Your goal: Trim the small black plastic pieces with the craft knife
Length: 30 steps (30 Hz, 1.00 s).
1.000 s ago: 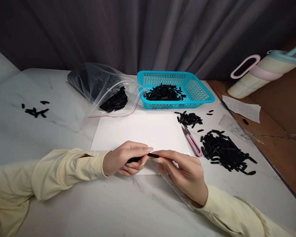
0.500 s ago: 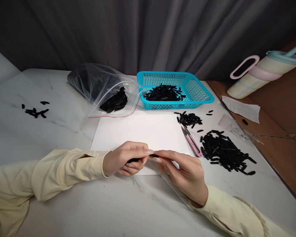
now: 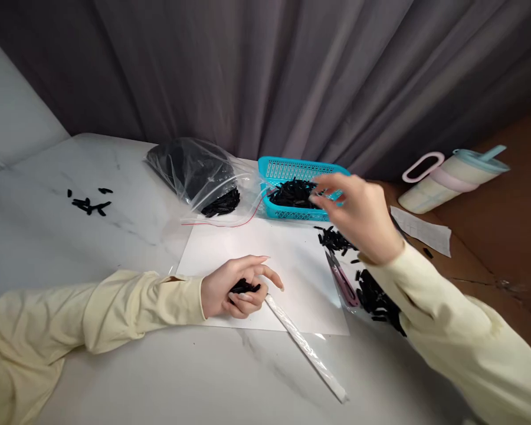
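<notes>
The head view runs from a small scatter of black pieces far left on the marble table, well apart from everything else. Next comes the left hand, resting on the near edge of a white sheet; its fingers are curled loosely around a small bunch of black pieces, with the forefinger stretched out. A long clear sleeve lies just beside that hand, slanting toward the near right. Behind the sheet, a clear zip bag holds more black pieces and leans against a turquoise basket, which has a modest heap in its bottom. The right hand hovers over the basket's near right corner, fingertips drawn together; it is blurred, so whether it pinches a piece cannot be told. Below it lie pink snips and a large loose pile, partly hidden by the sleeve of that arm. A pastel tumbler lies far right. Judging by the heaps, the basket is only partly filled, while the loose pile and the bag remain well stocked, so much seems left.
</notes>
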### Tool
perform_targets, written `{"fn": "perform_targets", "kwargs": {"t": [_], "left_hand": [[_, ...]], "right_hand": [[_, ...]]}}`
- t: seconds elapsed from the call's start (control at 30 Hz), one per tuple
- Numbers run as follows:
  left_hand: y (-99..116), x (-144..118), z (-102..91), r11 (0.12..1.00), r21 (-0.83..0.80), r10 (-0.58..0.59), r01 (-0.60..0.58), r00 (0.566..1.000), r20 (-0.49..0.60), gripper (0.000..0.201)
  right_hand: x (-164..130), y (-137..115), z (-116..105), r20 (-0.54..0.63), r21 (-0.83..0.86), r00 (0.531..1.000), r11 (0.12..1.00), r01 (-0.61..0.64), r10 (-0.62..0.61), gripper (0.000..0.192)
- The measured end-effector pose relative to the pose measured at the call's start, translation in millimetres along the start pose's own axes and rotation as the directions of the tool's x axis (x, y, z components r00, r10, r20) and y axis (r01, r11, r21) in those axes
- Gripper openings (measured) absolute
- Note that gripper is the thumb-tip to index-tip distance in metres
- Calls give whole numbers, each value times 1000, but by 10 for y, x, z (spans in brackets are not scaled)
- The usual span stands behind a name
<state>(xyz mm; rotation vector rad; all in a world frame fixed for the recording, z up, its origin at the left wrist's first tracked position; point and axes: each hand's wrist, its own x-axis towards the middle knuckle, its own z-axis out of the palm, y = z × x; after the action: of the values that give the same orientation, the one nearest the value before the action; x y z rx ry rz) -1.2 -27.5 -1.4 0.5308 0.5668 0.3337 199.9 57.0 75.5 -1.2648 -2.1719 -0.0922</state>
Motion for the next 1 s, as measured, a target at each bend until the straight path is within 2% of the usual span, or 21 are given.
{"fn": "perform_targets", "kwargs": {"t": [0.07,0.13,0.17,0.23,0.3,0.37,0.47,0.6,0.7,0.8,1.0], "left_hand": [[-4,2,1,1000,4,-13,13,1000,12,38],[-8,6,1,999,-9,-41,42,998,37,38],[-9,7,0,998,-14,-57,58,997,46,38],[-11,7,2,997,-6,-81,81,995,54,40],[-11,6,5,996,38,-85,83,994,62,41],[-13,7,7,994,84,-77,70,994,82,43],[-17,12,18,991,122,-67,55,993,93,46],[-24,1,72,980,197,-27,24,1000,14,42],[-36,-20,120,966,260,33,-15,997,-66,35],[-59,-33,134,956,291,77,-46,992,-97,31],[-81,-28,96,966,245,109,-80,988,-108,19]], "right_hand": [[-238,-287,-60,231,217,961,971,103,-153,8],[-512,-541,-64,362,397,888,909,129,-284,11],[-631,-629,-42,394,434,867,893,117,-306,17],[-804,-716,36,436,477,862,878,20,-257,21],[-898,-716,126,471,515,868,848,-127,-156,19],[-953,-685,190,471,558,879,796,-234,-72,14],[-1034,-648,215,414,613,910,737,-286,9,11],[-1158,-576,181,368,665,922,659,-351,121,11],[-1227,-486,171,330,706,915,582,-404,235,8],[-1267,-425,184,309,732,894,519,-441,324,5],[-1295,-425,214,354,753,867,442,-486,351,5]]}}
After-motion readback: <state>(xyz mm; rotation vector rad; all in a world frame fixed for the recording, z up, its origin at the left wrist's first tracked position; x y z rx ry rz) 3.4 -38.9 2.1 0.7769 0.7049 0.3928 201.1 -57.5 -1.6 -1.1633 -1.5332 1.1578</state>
